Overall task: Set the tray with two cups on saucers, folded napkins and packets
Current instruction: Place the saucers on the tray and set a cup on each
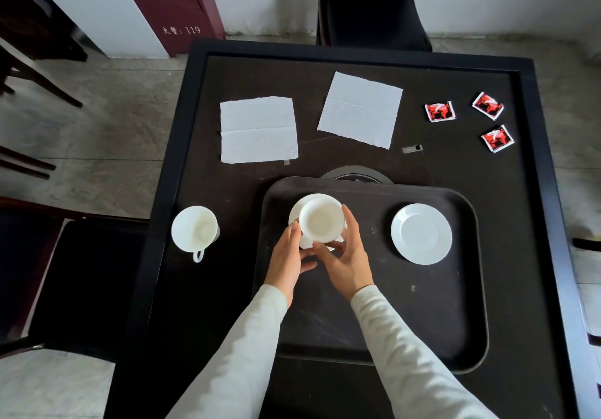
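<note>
Both hands, left hand (286, 256) and right hand (346, 256), are closing their grip around the cup (321, 220) over its saucer (294, 213), while the second cup (194, 228) is sitting left of the tray (422, 305), nearer the left hand.

Near saucer (304, 220) mostly covered by cup (321, 220) and both hands; handle of that cup not visible; round black disc (354, 174) on bench half hidden behind tray (422, 321) rim; print on red packets (439, 111) too small to read; bench (455, 165) near edge and both sleeves cut off at bottom of frame.
</note>
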